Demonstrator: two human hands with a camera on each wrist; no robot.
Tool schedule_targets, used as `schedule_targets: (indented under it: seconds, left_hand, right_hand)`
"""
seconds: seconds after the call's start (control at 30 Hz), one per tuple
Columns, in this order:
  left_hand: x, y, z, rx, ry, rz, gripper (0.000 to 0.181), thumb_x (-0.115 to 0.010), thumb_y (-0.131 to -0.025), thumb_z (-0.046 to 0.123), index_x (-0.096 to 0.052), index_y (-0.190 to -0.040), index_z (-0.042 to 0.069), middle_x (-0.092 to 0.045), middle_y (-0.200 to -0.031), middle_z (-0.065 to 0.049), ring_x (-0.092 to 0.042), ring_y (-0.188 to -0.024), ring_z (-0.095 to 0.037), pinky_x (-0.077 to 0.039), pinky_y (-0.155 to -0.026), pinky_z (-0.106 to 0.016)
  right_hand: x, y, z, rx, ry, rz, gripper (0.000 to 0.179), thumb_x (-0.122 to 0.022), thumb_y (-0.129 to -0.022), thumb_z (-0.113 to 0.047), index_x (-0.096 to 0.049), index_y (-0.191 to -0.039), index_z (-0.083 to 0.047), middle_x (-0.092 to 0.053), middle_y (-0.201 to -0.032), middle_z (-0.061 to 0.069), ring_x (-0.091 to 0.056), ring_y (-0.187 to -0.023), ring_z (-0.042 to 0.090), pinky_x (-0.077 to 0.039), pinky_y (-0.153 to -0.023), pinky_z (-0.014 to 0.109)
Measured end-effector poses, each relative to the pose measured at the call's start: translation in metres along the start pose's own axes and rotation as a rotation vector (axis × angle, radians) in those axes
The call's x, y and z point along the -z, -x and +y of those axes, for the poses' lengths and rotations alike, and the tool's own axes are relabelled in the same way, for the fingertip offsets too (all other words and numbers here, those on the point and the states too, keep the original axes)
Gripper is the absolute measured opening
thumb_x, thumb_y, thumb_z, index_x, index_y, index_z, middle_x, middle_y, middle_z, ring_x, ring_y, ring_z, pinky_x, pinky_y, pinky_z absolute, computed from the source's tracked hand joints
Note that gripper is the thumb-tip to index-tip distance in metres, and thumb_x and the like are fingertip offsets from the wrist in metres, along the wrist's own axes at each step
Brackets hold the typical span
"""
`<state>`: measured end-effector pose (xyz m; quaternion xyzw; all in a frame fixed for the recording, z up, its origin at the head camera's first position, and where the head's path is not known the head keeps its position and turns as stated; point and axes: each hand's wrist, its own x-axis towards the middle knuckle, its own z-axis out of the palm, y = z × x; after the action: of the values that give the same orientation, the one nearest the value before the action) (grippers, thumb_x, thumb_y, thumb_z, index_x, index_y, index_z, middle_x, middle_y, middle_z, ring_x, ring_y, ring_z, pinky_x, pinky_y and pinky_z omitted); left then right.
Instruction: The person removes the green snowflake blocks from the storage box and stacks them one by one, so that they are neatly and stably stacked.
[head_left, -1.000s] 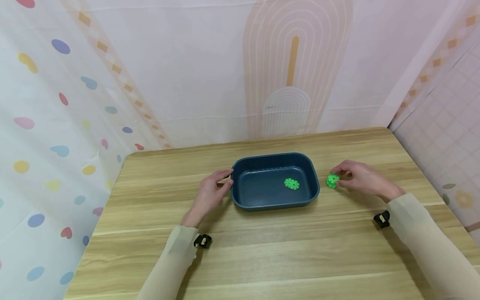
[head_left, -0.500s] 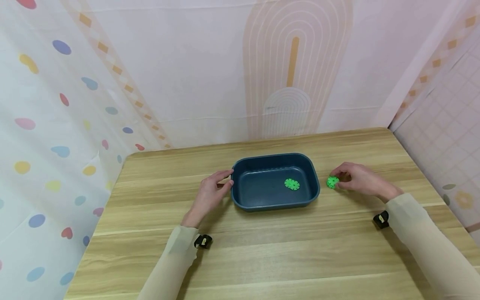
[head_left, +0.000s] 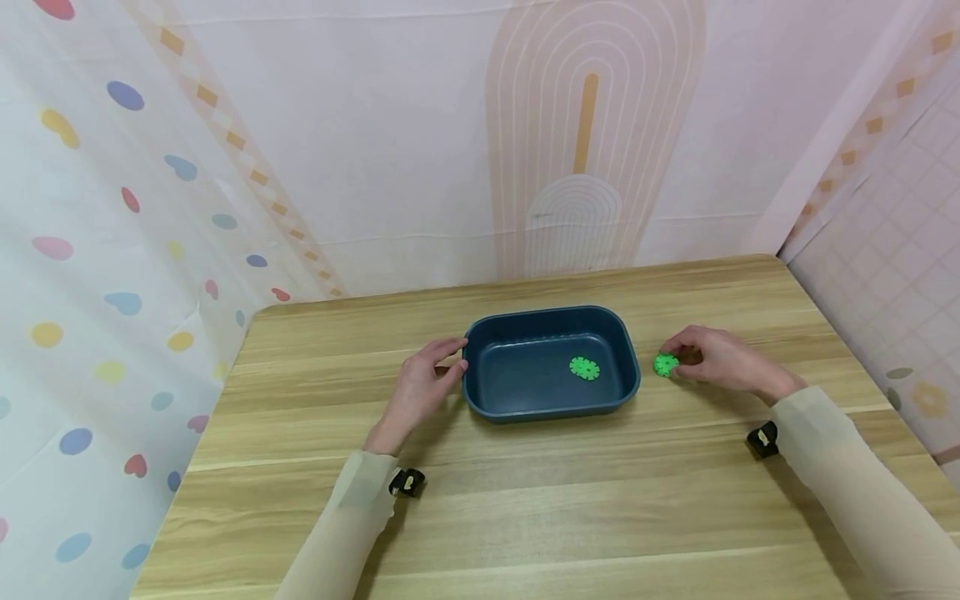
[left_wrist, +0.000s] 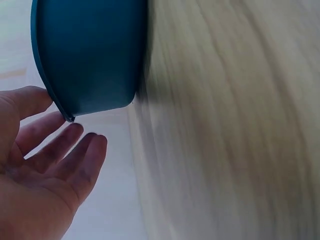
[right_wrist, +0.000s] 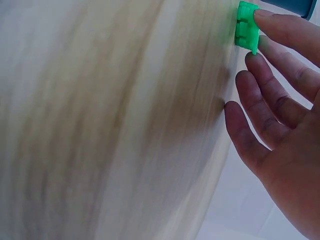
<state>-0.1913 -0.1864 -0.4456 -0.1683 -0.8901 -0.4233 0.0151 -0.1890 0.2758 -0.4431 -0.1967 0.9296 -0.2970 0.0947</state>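
In the head view my left hand (head_left: 420, 383) holds the left end of a dark blue plastic tray (head_left: 517, 412), with thumb and forefinger at its rim. The left wrist view shows the thumb against the tray's rim (left_wrist: 44, 82) and the other fingers below it, loosely bent. Inside the tray, toward its right side, lie overlapping green notched snowflake discs (head_left: 584, 368). To the right of the tray my right hand (head_left: 716, 360) pinches a small stack of green snowflake discs (head_left: 664, 365) between thumb and forefinger. Side-on in the right wrist view, the stack (right_wrist: 246, 27) sits at the table surface.
Both hands and the tray are over a wood-grain table (head_left: 525, 517). A patterned cloth (head_left: 390, 150) hangs behind its far edge, and another patterned cloth (head_left: 892, 250) is at the right. Each wrist carries a small black device (head_left: 407, 482).
The upper green disc in my right hand has come down and now lines up with those beneath it. My right hand has dipped slightly. Left hand and tray stay put.
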Motion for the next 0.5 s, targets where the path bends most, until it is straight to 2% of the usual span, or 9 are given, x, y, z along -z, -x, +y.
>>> schedule_targets:
  seconds: [0.13, 0.23, 0.37, 0.5]
  left_hand:
    - [0.000, 0.000, 0.001, -0.054, -0.101, 0.002, 0.038, -0.064, -0.103, 0.012, -0.064, -0.138, -0.002, -0.057, -0.148, -0.018, -0.063, -0.126, -0.035, -0.058, -0.095, -0.044]
    - [0.001, 0.002, 0.002, -0.086, -0.172, -0.012, 0.040, -0.062, -0.104, 0.014, -0.062, -0.141, -0.002, -0.055, -0.151, -0.018, -0.055, -0.135, -0.035, -0.051, -0.105, -0.049]
    - [0.005, 0.008, 0.003, -0.123, -0.226, -0.057, 0.045, -0.061, -0.106, 0.019, -0.057, -0.145, -0.002, -0.050, -0.155, -0.017, -0.047, -0.143, -0.035, -0.040, -0.116, -0.052]
    - [0.007, 0.014, 0.003, -0.156, -0.285, -0.116, 0.051, -0.059, -0.106, 0.023, -0.051, -0.149, -0.003, -0.043, -0.160, -0.019, -0.038, -0.149, -0.038, -0.034, -0.119, -0.056]
  right_hand:
    - [0.000, 0.000, 0.000, 0.003, -0.004, 0.002, 0.033, -0.078, -0.092, -0.009, -0.069, -0.121, 0.004, -0.068, -0.112, 0.012, -0.063, -0.099, 0.026, -0.055, -0.087, 0.044]
    - [0.000, 0.001, -0.001, 0.004, -0.016, 0.003, 0.034, -0.078, -0.092, -0.009, -0.069, -0.123, 0.003, -0.068, -0.115, 0.012, -0.064, -0.101, 0.026, -0.055, -0.089, 0.044]
    - [0.002, 0.003, -0.003, 0.001, -0.028, 0.015, 0.034, -0.076, -0.094, -0.009, -0.068, -0.125, 0.003, -0.068, -0.118, 0.014, -0.064, -0.104, 0.028, -0.055, -0.091, 0.047]
    - [0.005, 0.008, -0.005, 0.004, -0.032, 0.047, 0.033, -0.073, -0.096, -0.010, -0.067, -0.125, 0.004, -0.068, -0.119, 0.016, -0.065, -0.107, 0.031, -0.055, -0.092, 0.050]
